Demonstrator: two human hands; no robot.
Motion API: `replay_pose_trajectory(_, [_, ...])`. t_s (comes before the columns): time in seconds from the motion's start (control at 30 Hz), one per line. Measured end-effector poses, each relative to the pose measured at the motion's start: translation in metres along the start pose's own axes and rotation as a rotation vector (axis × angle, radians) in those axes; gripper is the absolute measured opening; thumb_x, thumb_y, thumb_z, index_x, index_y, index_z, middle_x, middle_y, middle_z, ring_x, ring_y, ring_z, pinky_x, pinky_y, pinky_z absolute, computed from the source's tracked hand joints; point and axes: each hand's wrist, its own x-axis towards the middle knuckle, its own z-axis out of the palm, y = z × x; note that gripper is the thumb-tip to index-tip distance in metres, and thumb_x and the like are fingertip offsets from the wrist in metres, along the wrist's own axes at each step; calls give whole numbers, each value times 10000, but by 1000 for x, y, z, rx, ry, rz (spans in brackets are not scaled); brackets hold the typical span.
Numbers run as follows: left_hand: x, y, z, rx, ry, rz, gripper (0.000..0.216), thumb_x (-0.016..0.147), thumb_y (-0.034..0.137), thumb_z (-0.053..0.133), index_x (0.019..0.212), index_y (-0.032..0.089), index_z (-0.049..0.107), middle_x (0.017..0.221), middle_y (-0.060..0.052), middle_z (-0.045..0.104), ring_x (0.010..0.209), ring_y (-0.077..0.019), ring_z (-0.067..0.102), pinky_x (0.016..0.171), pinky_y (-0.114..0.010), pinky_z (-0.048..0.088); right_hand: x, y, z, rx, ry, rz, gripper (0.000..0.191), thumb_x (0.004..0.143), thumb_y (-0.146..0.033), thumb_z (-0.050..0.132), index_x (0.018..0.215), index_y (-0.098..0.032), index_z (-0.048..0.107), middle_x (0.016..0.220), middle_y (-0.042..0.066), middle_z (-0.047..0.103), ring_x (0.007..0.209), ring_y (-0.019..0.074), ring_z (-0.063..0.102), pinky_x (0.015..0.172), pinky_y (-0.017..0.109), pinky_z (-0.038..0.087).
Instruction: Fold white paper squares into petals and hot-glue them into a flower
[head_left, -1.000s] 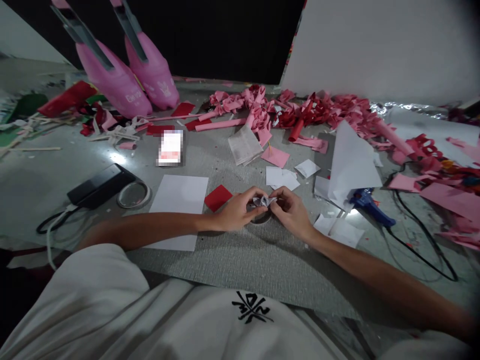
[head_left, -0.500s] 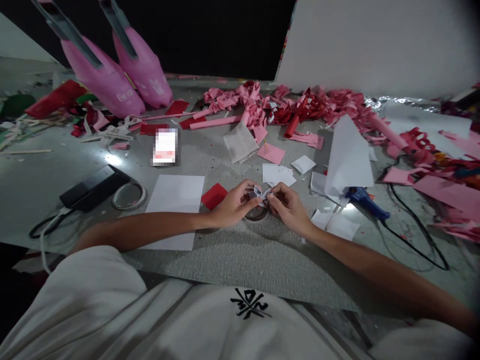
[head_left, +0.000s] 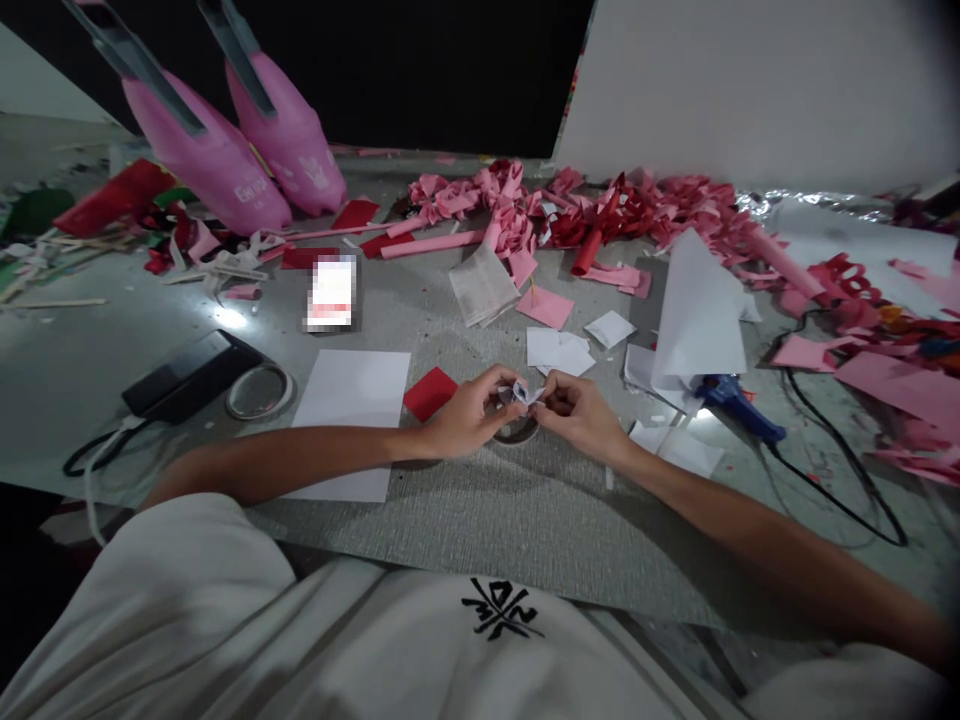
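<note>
Both my hands meet at the middle of the grey mat point(head_left: 525, 520). My left hand point(head_left: 469, 415) and my right hand point(head_left: 581, 415) pinch a small folded white paper piece point(head_left: 523, 393) between their fingertips, fingers closed on it from either side. Under the hands lies a tape ring point(head_left: 517, 432), mostly hidden. A red paper square point(head_left: 430, 392) lies just left of my left hand, beside a white sheet point(head_left: 352, 410).
A blue glue gun point(head_left: 739, 405) with a black cord lies to the right under a bent white sheet point(head_left: 697, 320). Pink and red paper scraps point(head_left: 600, 215) pile at the back. A black power bank point(head_left: 187, 370), a tape roll point(head_left: 259, 390) and two pink bottles point(head_left: 247, 160) stand left.
The hands have stayed in place, turning the small folded paper slightly between the fingertips. The camera view shifted a little.
</note>
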Motion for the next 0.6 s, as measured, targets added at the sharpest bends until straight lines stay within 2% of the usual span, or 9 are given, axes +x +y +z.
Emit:
replay_pose_trajectory(0.2, [-3,5,1,130,3,87,328,990,450,645,1184,193,584,1098,-77,706,988,-191,691,878,-300,521,4,-9,-2,34,21,-46,310,824,-425,715,718,-221,506,657,-37,519,625,123,456,600,262,352])
replay_pose_trajectory(0.6, [-3,4,1,176,7,88,343,988,457,651,1209,202,591,1101,-69,717,940,-176,690,835,-285,524,1,-2,-5,65,-29,-49,346,875,-527,701,813,-222,549,668,-40,507,600,120,423,560,253,304])
